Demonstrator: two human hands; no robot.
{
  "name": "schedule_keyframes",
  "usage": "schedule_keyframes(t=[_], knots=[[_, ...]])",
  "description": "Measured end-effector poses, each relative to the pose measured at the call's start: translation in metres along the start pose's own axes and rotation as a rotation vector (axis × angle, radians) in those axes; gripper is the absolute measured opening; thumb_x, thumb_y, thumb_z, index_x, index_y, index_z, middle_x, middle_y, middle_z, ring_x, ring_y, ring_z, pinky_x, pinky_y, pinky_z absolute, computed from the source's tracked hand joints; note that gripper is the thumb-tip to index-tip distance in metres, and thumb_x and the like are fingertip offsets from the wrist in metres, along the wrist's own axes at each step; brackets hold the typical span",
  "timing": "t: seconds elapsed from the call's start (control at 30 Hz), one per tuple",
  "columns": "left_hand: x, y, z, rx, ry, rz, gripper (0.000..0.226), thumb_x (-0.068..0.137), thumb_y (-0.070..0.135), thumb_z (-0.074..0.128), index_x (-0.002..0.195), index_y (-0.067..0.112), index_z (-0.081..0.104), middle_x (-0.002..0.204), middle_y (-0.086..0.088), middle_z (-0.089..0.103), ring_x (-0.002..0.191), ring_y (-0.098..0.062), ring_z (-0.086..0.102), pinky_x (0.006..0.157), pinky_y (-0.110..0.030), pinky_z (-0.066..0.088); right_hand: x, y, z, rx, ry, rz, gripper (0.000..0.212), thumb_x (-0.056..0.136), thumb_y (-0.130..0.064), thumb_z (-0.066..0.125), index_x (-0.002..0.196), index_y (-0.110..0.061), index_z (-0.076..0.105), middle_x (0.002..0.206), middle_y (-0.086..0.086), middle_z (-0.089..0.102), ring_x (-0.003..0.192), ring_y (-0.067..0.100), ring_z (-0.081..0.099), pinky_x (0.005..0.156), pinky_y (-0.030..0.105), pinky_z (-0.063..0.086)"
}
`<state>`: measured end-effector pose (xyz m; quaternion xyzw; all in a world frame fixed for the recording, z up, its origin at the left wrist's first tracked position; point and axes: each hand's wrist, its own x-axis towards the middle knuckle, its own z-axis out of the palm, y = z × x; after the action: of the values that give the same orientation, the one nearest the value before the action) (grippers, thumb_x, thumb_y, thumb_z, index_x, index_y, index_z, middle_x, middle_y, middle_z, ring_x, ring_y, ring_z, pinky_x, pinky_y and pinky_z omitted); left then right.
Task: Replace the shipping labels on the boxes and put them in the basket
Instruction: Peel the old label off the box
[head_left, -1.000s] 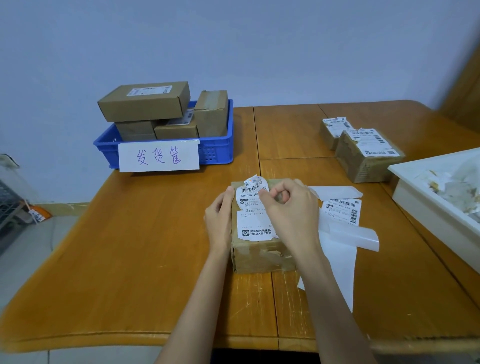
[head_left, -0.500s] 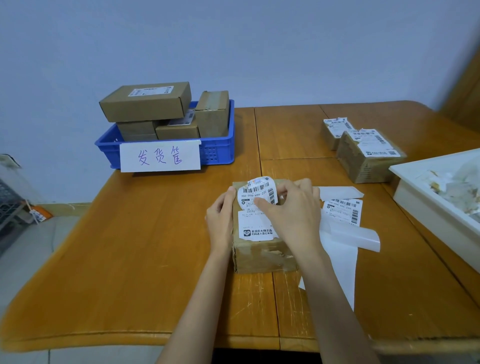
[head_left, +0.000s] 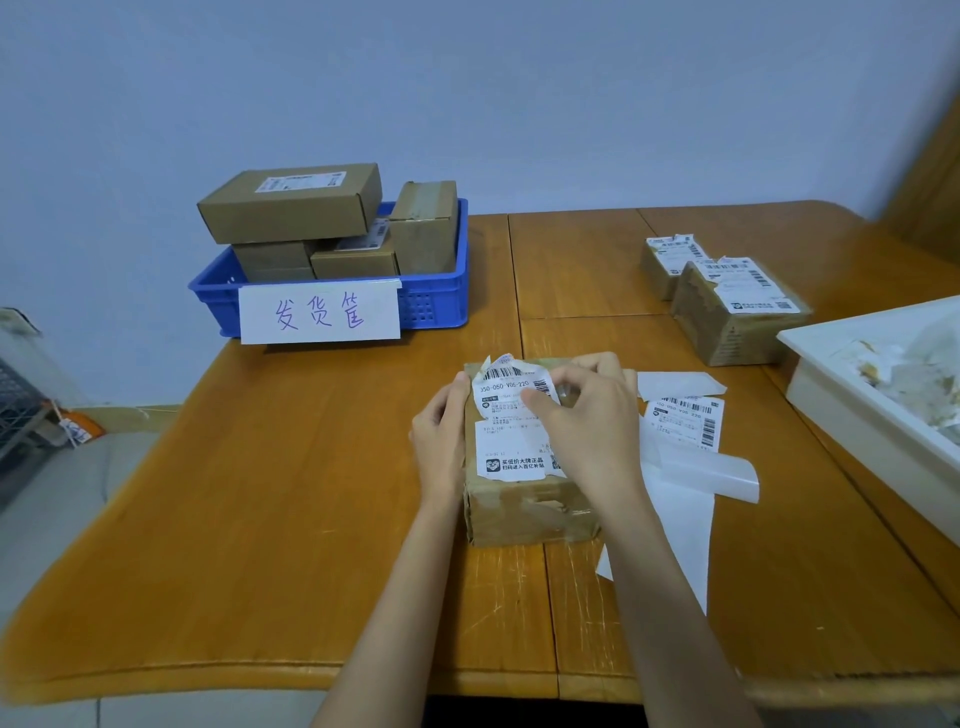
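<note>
Peeling torn, curled label (head_left: 511, 410) off worn brown box (head_left: 524, 512).

Brown cardboard box (head_left: 524, 506), white black-barcoded shipping label (head_left: 511, 415), blue perforated basket (head_left: 441, 304), purple-lettered white sign (head_left: 319, 314), orange-brown wooden worktop (head_left: 291, 493).

Wooden table (head_left: 311, 493) sitting against a pale blue wall (head_left: 467, 78). White tray (head_left: 852, 415) overhanging the table's right edge, holding crumpled paper scraps (head_left: 914, 364). Grey floor (head_left: 52, 493) showing on the left, with a dark crate (head_left: 21, 410) at the frame edge and an orange-and-white wrapper (head_left: 78, 426) lying just beside it. Brown wooden panel (head_left: 930, 171) standing at far right, too cropped to identify.
</note>
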<state>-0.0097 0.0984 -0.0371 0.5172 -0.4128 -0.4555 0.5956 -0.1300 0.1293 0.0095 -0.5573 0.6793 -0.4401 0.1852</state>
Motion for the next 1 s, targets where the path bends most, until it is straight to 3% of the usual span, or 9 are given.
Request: schedule_keyframes(t=[0.3,0.53,0.77,0.87,0.93,1.0], knots=[[0.001,-0.002,0.0,0.015,-0.005,0.009,0.038,0.1,0.032,0.056,0.063,0.029,0.065,0.052,0.016,0.056,0.05,0.0,0.047,0.058,-0.025,0.034,-0.001,0.001,0.001,0.028,0.035,-0.013,0.015,0.086,-0.026,0.071,0.078,-0.023,0.059,0.096,-0.009,0.043,0.101,0.014,0.039,0.087,0.026,0.039],[0.003,-0.004,0.0,0.033,-0.007,0.017,0.046,0.1,0.034,0.056,0.055,0.03,0.064,0.051,0.016,0.055,0.051,-0.001,0.045,0.057,-0.026,0.033,-0.002,0.001,0.0,0.1,0.047,-0.007,0.02,0.086,-0.024,0.071,0.072,-0.027,0.056,0.093,-0.011,0.042,0.102,0.015,0.041,0.09,0.028,0.039],[0.005,-0.009,0.0,0.024,-0.016,0.023,0.049,0.1,0.035,0.055,0.052,0.034,0.065,0.05,0.016,0.052,0.051,-0.001,0.042,0.056,-0.026,0.032,0.002,0.001,0.002,0.149,0.032,0.043,0.015,0.087,-0.025,0.07,0.077,-0.027,0.058,0.09,-0.016,0.041,0.105,0.017,0.047,0.089,0.036,0.047],[0.006,-0.01,-0.001,0.02,0.0,0.022,0.043,0.1,0.035,0.056,0.058,0.031,0.066,0.051,0.017,0.053,0.052,-0.001,0.043,0.058,-0.026,0.032,0.0,0.002,0.003,0.056,0.049,0.007,0.008,0.089,-0.024,0.068,0.091,-0.016,0.068,0.099,-0.01,0.043,0.104,0.016,0.047,0.083,0.028,0.045],[0.006,-0.009,0.0,0.023,0.0,0.027,0.042,0.1,0.035,0.056,0.058,0.032,0.066,0.052,0.017,0.053,0.052,-0.001,0.043,0.058,-0.026,0.033,-0.001,0.001,0.003,-0.04,0.075,-0.034,0.017,0.088,-0.025,0.069,0.101,-0.015,0.069,0.105,-0.009,0.041,0.102,0.012,0.044,0.086,0.028,0.044],[0.006,-0.009,0.0,0.037,-0.001,0.031,0.048,0.1,0.035,0.056,0.052,0.034,0.064,0.05,0.017,0.051,0.052,-0.002,0.041,0.058,-0.026,0.032,-0.004,-0.002,0.004,-0.119,0.105,-0.081,0.042,0.085,-0.025,0.072,0.125,-0.02,0.06,0.113,-0.008,0.039,0.105,0.009,0.039,0.095,0.029,0.043]])
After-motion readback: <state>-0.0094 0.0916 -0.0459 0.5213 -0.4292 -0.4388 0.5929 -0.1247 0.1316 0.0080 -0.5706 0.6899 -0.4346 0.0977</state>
